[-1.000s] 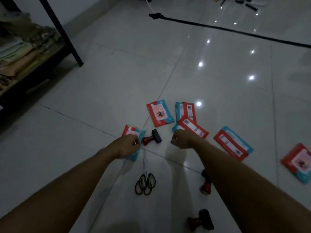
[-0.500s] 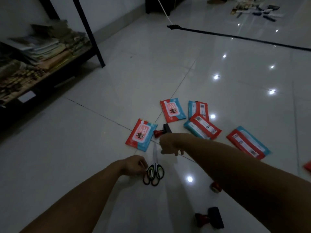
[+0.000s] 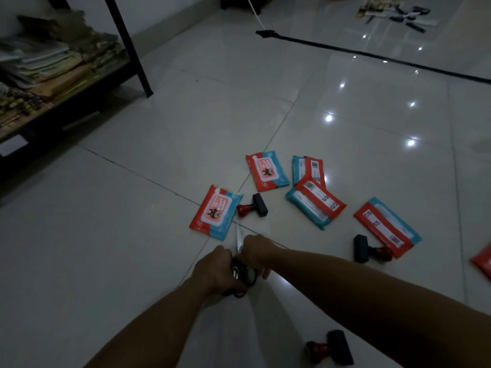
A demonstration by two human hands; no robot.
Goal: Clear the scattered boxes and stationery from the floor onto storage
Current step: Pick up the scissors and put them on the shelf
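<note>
The step in hand looks like the pick-up of the scissors (image 3: 240, 264), which lie on the floor (image 3: 132, 261) at lower centre of the frame with their blades pointing up the picture toward a wipes packet (image 3: 215, 212). The left hand (image 3: 212, 272) is curled over the black handle loops and appears to grip them. The right hand (image 3: 256, 252) is at the blades just above the loops, fingers bent down round them, though the dim light leaves it unclear how firmly it holds. Whether the scissors are already off the tile I cannot tell.

Nothing else seems collected yet. Scattered above and to the right of the hands lie more red-and-blue packets: one at centre (image 3: 267, 171), two overlapping (image 3: 314, 204), one further right (image 3: 386, 226) and one cut by the right edge (image 3: 482, 261). Three red-handled stamps lie among them: one just beside the nearest packet (image 3: 252, 206), one touching the right packet (image 3: 370, 250), one at the bottom (image 3: 329, 347).

The next move, as I judge it, calls for lifting the scissors with blades closed and pointed away, then carrying them to the storage shelf (image 3: 66, 102) at upper left, which already bears stacked papers (image 3: 42, 65). The packets, being flat and soft, should gather easily after that.
</note>
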